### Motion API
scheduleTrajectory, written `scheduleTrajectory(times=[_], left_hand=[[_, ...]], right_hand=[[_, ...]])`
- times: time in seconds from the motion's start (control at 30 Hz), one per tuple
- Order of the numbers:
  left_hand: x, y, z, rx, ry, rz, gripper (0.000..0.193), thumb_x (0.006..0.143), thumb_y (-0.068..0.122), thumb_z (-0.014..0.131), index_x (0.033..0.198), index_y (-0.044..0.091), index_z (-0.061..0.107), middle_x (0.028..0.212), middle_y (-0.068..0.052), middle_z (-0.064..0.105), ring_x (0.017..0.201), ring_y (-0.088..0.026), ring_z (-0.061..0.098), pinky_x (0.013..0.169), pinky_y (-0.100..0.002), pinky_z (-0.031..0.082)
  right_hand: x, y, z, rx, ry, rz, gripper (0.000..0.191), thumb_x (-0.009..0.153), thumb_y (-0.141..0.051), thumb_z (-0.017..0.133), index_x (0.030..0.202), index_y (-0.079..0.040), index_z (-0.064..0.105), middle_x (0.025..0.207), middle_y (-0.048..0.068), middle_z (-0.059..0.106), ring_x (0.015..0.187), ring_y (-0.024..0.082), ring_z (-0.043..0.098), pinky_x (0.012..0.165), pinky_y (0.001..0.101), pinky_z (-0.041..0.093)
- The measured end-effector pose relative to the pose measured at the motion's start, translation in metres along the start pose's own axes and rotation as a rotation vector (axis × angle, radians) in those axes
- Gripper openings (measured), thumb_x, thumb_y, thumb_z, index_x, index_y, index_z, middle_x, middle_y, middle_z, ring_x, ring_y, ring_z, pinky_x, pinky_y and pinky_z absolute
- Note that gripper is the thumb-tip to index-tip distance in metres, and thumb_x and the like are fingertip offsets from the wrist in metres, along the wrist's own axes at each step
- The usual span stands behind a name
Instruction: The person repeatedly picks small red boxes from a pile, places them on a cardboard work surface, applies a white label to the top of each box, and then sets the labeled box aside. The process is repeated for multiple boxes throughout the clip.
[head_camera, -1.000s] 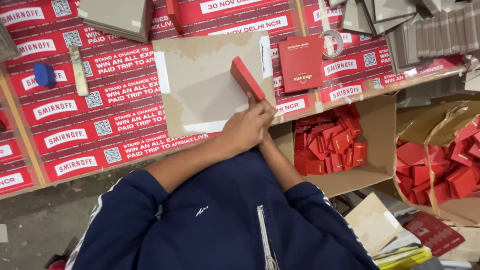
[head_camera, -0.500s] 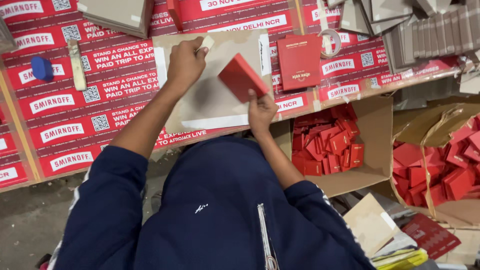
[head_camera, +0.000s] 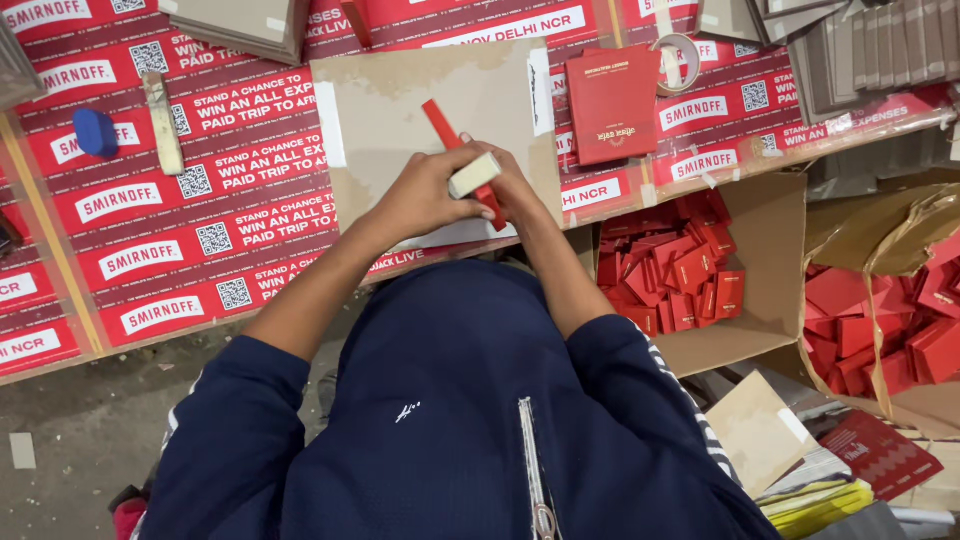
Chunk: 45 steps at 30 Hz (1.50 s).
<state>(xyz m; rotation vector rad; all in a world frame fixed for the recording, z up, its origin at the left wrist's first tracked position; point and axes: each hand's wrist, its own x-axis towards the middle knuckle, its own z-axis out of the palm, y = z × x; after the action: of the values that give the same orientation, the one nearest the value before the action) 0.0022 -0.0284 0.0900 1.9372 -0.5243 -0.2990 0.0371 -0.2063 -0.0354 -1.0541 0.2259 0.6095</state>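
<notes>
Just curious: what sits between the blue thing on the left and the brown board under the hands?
In the head view, a pale narrow block lies between the blue object and the brown board.

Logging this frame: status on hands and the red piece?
Left hand presses pale block on red piece. Right hand grips red piece. Both over cardboard sheet. Nothing in the way.

Bare cardboard sheet (head_camera: 400, 95) ahead; red booklet (head_camera: 612, 103) rightward.

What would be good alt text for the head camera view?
Seen from above, a person's left hand presses a small pale block against a thin red piece held by the right hand, over a brown cardboard sheet. An open carton of red boxes stands at the right.
</notes>
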Motion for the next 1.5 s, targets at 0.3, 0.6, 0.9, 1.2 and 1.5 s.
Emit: scheduleTrajectory(times=[0.3, 0.6, 0.9, 1.2, 1.5], left_hand=[[0.000, -0.005, 0.016, 0.004, 0.167, -0.200, 0.052, 0.083, 0.025, 0.083, 0.126, 0.006, 0.061, 0.091, -0.019, 0.075, 0.084, -0.035, 0.075, 0.071, -0.043, 0.056], [-0.007, 0.006, 0.055, 0.214, 0.156, -0.267, 0.040, 0.097, 0.021, 0.059, 0.137, 0.019, 0.065, 0.090, -0.021, 0.074, 0.083, -0.043, 0.069, 0.074, -0.053, 0.054], [0.006, -0.035, -0.037, 0.458, 0.571, -0.450, 0.039, 0.101, 0.020, 0.057, 0.139, 0.017, 0.065, 0.088, -0.025, 0.071, 0.078, -0.044, 0.070, 0.070, -0.054, 0.055], [0.010, -0.005, 0.038, 0.501, 0.305, -0.355, 0.053, 0.093, 0.020, 0.059, 0.146, 0.016, 0.054, 0.089, -0.024, 0.071, 0.076, -0.044, 0.070, 0.067, -0.057, 0.054], [-0.013, -0.032, 0.042, 0.308, 0.364, -0.361, 0.040, 0.098, 0.024, 0.052, 0.135, 0.018, 0.067, 0.089, -0.023, 0.072, 0.078, -0.042, 0.071, 0.070, -0.055, 0.054]], right_hand=[[-0.062, -0.007, -0.027, -0.420, -0.331, -0.569, 0.067, 0.091, -0.017, 0.073, 0.149, 0.000, 0.043, 0.147, 0.012, 0.054, 0.137, 0.018, 0.053, 0.116, 0.0342, 0.039], [-0.043, 0.052, -0.033, -0.836, 0.166, -0.526, 0.040, 0.094, -0.001, 0.063, 0.133, -0.001, 0.070, 0.061, 0.011, 0.056, 0.056, 0.009, 0.048, 0.050, 0.0346, 0.039], [-0.049, 0.033, -0.005, -0.851, 0.169, -0.738, 0.035, 0.095, -0.002, 0.072, 0.129, 0.001, 0.067, 0.124, 0.020, 0.074, 0.118, 0.024, 0.073, 0.100, 0.0311, 0.057], [-0.040, 0.050, -0.010, -0.793, 0.198, -0.481, 0.039, 0.091, 0.002, 0.065, 0.130, -0.001, 0.070, 0.088, 0.008, 0.073, 0.075, 0.016, 0.063, 0.071, 0.0283, 0.055], [-0.046, 0.048, -0.010, -0.782, 0.077, -0.694, 0.044, 0.090, 0.006, 0.062, 0.133, -0.002, 0.066, 0.112, 0.012, 0.075, 0.096, 0.018, 0.072, 0.084, 0.0299, 0.059]])
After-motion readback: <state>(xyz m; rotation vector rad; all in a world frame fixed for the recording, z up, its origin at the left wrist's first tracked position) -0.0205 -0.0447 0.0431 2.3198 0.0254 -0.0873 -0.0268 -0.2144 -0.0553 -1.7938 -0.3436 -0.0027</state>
